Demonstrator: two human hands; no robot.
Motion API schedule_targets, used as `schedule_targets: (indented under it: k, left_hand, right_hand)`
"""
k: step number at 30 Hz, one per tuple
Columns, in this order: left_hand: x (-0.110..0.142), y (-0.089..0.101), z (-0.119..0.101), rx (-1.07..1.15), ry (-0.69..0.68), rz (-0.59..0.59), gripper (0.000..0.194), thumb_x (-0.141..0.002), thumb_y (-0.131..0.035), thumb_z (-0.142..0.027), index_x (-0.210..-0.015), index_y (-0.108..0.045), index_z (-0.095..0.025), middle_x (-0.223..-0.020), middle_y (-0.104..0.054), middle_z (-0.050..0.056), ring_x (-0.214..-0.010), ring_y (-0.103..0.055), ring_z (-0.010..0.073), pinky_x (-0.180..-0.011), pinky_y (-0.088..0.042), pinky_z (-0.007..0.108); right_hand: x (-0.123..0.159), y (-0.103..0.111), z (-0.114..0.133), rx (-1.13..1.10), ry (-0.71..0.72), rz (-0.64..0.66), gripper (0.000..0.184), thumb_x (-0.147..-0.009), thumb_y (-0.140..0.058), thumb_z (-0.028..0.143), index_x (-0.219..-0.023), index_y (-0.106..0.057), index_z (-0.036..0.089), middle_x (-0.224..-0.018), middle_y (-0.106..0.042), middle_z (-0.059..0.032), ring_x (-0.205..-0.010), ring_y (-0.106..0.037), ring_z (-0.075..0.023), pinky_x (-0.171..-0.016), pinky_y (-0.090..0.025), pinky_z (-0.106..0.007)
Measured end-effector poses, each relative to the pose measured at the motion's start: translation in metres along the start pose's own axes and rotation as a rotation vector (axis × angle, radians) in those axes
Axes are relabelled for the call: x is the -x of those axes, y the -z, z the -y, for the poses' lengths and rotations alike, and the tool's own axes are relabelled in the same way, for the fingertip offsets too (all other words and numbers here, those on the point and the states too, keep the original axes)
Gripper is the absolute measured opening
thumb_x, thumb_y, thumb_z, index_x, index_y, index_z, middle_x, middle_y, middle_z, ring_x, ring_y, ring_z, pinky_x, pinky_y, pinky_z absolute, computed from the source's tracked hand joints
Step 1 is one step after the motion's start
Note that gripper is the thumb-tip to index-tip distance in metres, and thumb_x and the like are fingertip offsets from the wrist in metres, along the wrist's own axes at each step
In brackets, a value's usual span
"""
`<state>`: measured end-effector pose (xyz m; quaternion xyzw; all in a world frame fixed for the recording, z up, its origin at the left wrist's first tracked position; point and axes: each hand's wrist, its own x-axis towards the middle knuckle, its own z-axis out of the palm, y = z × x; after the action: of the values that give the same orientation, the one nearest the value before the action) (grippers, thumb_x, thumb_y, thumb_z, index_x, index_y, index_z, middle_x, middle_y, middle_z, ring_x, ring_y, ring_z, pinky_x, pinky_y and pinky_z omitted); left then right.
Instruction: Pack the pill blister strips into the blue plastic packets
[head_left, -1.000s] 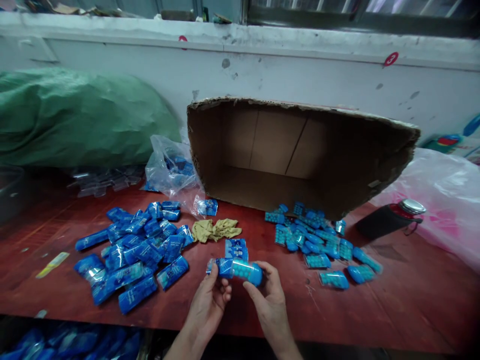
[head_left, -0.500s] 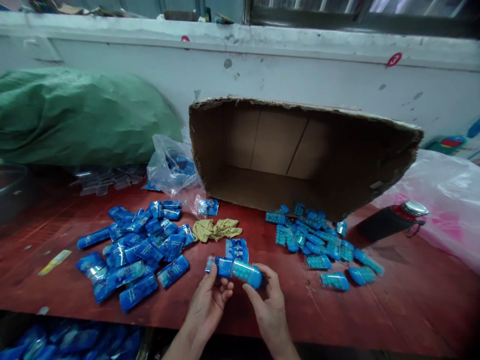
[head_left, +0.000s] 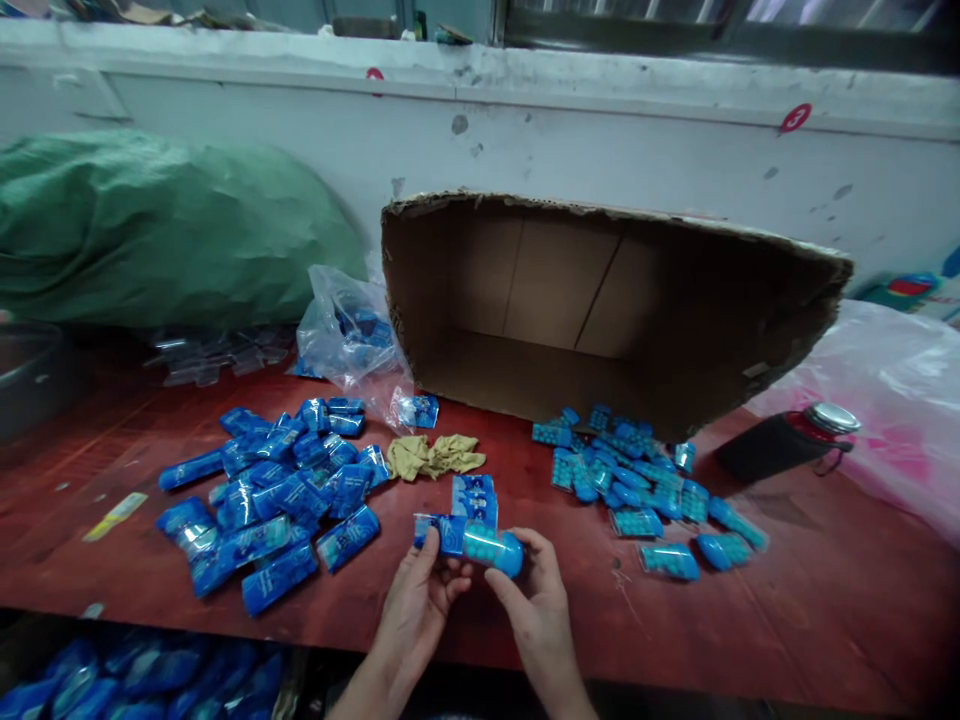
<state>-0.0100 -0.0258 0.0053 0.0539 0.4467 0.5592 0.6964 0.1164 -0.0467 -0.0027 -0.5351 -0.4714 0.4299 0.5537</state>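
In the middle near the front edge, a small clear bottle [head_left: 484, 545] of turquoise balls lies level between my hands, its blue cap to the right. My right hand [head_left: 541, 590] grips the cap end between thumb and fingers. A blue printed plastic sleeve [head_left: 450, 536] is at the bottle's left end; my left hand [head_left: 416, 600] pinches it, thumb on top. How far the bottle sits inside the sleeve I cannot tell. Just behind lie flat blue sleeves [head_left: 474, 498]. Bottles without sleeves [head_left: 634, 480] are heaped on the right, and sleeved bottles [head_left: 281, 500] on the left.
An open cardboard box [head_left: 600, 310] lies on its side at the back. Around it are a clear bag [head_left: 349, 335], yellowish crumpled gloves or cloth [head_left: 435, 456], a dark flask [head_left: 780, 440] and a green sack [head_left: 165, 230]. More blue packs [head_left: 142, 675] lie below the red table [head_left: 712, 640].
The view has shifted very slightly. My left fingers have edged a little toward the bottle; my right hand keeps its grip on the cap end.
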Motion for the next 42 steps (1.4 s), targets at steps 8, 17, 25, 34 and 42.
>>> schedule_targets:
  k: [8,17,25,34,42]
  left_hand:
    - [0.0,-0.002,0.0,-0.025,-0.002,0.008,0.017,-0.071,-0.061,-0.029,-0.067,-0.053,-0.014,-0.048,-0.058,0.0,-0.049,-0.06,0.0139,-0.045,-0.051,0.022]
    - [0.0,-0.003,-0.001,-0.026,0.035,-0.024,0.015,-0.075,-0.057,-0.024,-0.065,-0.053,-0.013,-0.047,-0.059,0.001,-0.051,-0.063,0.015,-0.048,-0.052,0.022]
    - [0.001,-0.003,-0.003,-0.01,0.075,-0.079,0.014,-0.076,-0.055,-0.024,-0.068,-0.053,-0.012,-0.046,-0.058,0.001,-0.052,-0.063,0.0161,-0.047,-0.052,0.022]
    - [0.001,-0.003,0.0,-0.01,0.075,-0.042,0.018,-0.075,-0.057,-0.027,-0.065,-0.054,-0.012,-0.047,-0.058,0.001,-0.053,-0.064,0.017,-0.048,-0.053,0.024]
    - [0.003,-0.004,-0.001,0.001,0.078,-0.019,0.019,-0.073,-0.058,-0.029,-0.066,-0.055,-0.012,-0.049,-0.06,0.002,-0.055,-0.064,0.0166,-0.052,-0.053,0.025]
  right_hand:
    - [-0.001,0.002,0.001,-0.056,-0.019,0.018,0.034,-0.07,-0.06,0.016,-0.102,-0.05,0.021,-0.094,-0.06,-0.0028,-0.083,-0.059,-0.0172,-0.076,-0.05,-0.029]
    - [-0.006,0.008,0.004,-0.11,-0.022,-0.007,0.035,-0.07,-0.061,0.016,-0.102,-0.05,0.021,-0.095,-0.059,-0.0024,-0.084,-0.058,-0.0169,-0.075,-0.049,-0.03]
    - [-0.007,0.008,0.008,-0.175,-0.056,-0.082,0.035,-0.069,-0.061,0.019,-0.101,-0.048,0.021,-0.089,-0.057,-0.002,-0.077,-0.058,-0.0167,-0.066,-0.052,-0.028]
    - [-0.002,0.003,0.008,-0.049,0.03,-0.062,0.033,-0.071,-0.061,0.017,-0.102,-0.05,0.021,-0.093,-0.059,-0.0034,-0.082,-0.059,-0.0174,-0.075,-0.05,-0.03]
    - [0.0,0.006,-0.004,0.139,0.275,-0.007,0.035,-0.074,-0.059,0.014,-0.106,-0.052,0.025,-0.108,-0.058,-0.0046,-0.101,-0.054,-0.0204,-0.088,-0.045,-0.035]
